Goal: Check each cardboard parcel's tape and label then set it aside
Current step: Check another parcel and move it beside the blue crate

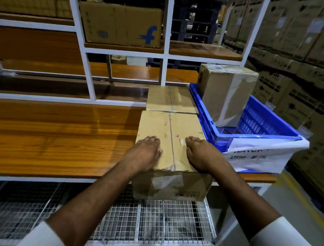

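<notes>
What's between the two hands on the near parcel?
Head view: only parcel top with its taped centre seam between left hand and right hand.

Warehouse packing/dispatch area. Indicated by: tall stacks of printed cartons [305,47] lined along the right aisle; white steel rack [168,35] with wooden shelves, a carton with a blue courier logo [122,25] stored on one. Taped parcels [170,141] are laid on a wood-grain tabletop [48,138], another parcel [226,93] is stood in a blue plastic crate [258,135] with a handwritten paper label [260,157]. Wire-mesh shelf [148,219] is fitted below. Concrete floor is marked with a yellow line [305,204]. Dark pallets [195,20] are seen behind the rack.
</notes>
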